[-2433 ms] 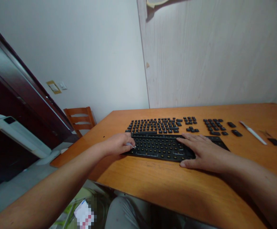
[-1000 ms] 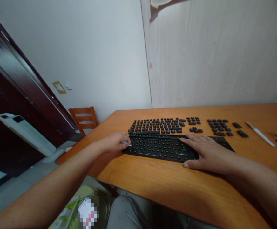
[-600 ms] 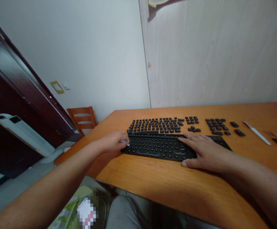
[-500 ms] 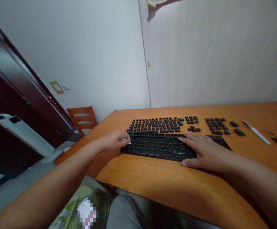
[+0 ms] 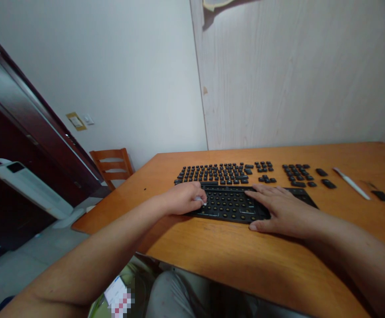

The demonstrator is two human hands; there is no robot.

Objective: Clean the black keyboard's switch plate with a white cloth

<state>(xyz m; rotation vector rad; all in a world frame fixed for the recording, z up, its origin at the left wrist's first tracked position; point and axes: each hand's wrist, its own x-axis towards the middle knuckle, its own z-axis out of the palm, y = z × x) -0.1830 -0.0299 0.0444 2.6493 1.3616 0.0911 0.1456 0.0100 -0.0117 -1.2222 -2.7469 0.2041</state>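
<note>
A black keyboard base (image 5: 227, 204) with its keycaps off lies on the wooden table, its bare key posts showing. My left hand (image 5: 190, 198) is closed over its left part, pinching a small white wad (image 5: 201, 201) that looks like tissue; the fingers hide most of it. Across the right part of the base rests my right hand (image 5: 275, 206), fingers spread and stretched out, the thumb at the front edge. Loose black keycaps (image 5: 214, 173) stand in rows behind the base, laid out like a keyboard.
Right of the keycap rows lie two dark pieces (image 5: 327, 183), a white pen-like tool (image 5: 351, 183) and a small black object (image 5: 382, 196) with a thin wire. A wooden chair (image 5: 113, 165) stands beyond the table's left end. The wall rises behind the table (image 5: 192, 240).
My left hand has moved right along the keyboard base with the white wad. My right hand keeps its place on the base. The view has shifted slightly.
</note>
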